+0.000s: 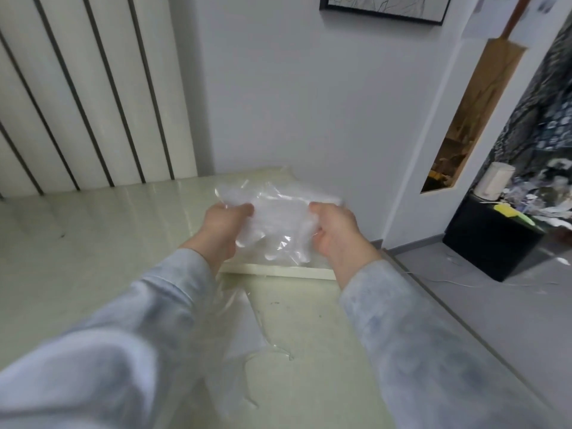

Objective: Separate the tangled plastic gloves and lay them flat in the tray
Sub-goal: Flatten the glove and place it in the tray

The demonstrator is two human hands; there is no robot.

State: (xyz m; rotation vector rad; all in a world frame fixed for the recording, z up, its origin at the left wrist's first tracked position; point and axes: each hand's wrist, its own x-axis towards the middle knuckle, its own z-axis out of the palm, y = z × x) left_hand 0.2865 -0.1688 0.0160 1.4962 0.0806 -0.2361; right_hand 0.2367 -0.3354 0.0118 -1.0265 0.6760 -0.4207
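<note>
Pale green tabletop (pixel 93 243), white wall behind, one glove spread over the tray.

Head view, and both hands are at work: the left hand (pixel 223 230) pinches the clear glove (pixel 278 218) by its left edge, while the right hand (pixel 337 233) has its fingers curled round the right edge. The film hangs taut between them, its fingertips pointing back toward the person. It sits right above the tray (pixel 278 271), whose near rim shows beneath, so I'd say the next move is straight down with both hands level. More crumpled gloves (pixel 247 323) wait nearer, beside the left sleeve. A black box (pixel 492 239) stands on the floor to the right.
</note>
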